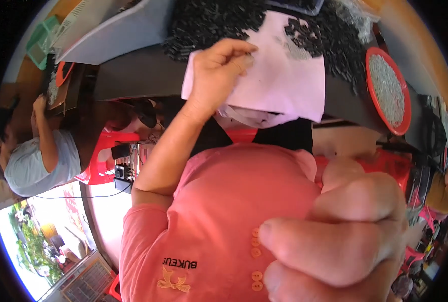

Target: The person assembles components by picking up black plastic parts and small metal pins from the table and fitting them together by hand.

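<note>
My left hand [214, 75] reaches over a pale pinkish sheet [284, 85] at the table's near edge. Its thumb and forefinger are pinched together, and whatever sits between the tips is too small to make out. Beyond the fingers lies a big heap of small black pieces [214, 22]. A smaller cluster of such pieces [304, 38] rests on the sheet's far right part, beside some tiny greyish bits [295, 52]. Raised close to the camera, my right hand [344, 231] is large and blurred. Its fingers are curled in, so what they may hold is hidden.
A red round tray [406, 100] of small clear pieces stands at the right. A grey-white bin [113, 43] leans in at the left, near a green basket [42, 38]. Clear plastic wrap [357, 17] lies far right. Another person [43, 156] sits at the left.
</note>
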Motion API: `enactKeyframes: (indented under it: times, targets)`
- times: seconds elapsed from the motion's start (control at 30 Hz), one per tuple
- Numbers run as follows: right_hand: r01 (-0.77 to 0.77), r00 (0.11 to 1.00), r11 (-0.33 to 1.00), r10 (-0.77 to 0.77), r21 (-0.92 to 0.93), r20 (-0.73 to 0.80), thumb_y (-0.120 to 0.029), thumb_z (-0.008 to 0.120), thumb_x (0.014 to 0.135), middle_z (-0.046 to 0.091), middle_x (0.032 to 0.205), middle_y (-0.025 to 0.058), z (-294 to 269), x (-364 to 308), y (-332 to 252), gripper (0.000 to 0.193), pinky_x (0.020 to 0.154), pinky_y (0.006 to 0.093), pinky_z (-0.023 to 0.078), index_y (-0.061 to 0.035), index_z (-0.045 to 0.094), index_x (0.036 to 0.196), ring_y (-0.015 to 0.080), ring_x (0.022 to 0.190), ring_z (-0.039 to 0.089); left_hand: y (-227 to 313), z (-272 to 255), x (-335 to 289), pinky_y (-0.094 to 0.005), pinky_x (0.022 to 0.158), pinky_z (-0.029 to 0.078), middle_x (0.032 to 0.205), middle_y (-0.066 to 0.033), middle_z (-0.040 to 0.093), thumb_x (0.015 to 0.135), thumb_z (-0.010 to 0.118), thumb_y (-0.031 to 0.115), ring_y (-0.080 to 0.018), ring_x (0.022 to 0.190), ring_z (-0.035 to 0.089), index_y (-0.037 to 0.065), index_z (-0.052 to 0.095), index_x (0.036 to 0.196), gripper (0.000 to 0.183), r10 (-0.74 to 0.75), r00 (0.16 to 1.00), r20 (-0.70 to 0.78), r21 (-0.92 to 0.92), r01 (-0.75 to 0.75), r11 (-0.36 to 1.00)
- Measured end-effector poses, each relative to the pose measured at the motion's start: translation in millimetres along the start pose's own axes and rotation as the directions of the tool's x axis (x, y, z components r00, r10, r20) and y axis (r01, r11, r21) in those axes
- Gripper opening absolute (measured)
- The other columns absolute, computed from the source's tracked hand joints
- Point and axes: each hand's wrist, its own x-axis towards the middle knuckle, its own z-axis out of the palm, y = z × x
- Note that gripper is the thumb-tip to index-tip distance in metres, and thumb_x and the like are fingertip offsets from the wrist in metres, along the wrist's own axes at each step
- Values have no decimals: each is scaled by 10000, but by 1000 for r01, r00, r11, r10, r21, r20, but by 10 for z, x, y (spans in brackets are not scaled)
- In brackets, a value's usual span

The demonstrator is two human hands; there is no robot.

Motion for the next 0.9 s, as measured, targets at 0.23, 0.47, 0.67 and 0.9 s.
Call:
enactKeyframes:
  times: [0.23,0.47,0.67,0.9]
  targets:
    - [-97,995,994,98,-42,3,-232,740,702,647,750,47,87,12,-9,251,472,303,370,-74,604,842,202,601,584,-29,-98,-44,-177,645,426,780,35,604,810,685,-2,-34,701,515,9,698,975,166,56,998,24,55,-57,997]
    - [48,989,878,-108,-477,-99,-102,615,744,643,856,81,-41,357,1853,148,673,396,515,-94,676,879,298,762,640,-7,14,-22,-226,633,470,796,-40,650,788,672,-32,-87,709,584,-5,686,934,149,103,990,92,129,-114,985]
    - [4,988,620,120,-785,99,-142,603,803,620,862,68,134,487,2571,181,677,392,496,-137,684,964,269,803,640,-105,5,4,-202,722,455,858,-2,629,832,621,-56,-57,799,567,-13,668,984,165,166,977,137,122,-183,976]
    - [32,980,549,148,-836,135,-231,619,811,602,873,69,264,634,2664,181,721,433,488,-140,685,951,296,854,628,-121,-4,10,-203,711,455,838,-1,617,832,634,-44,-54,787,557,-13,664,969,143,164,978,133,100,-178,979]
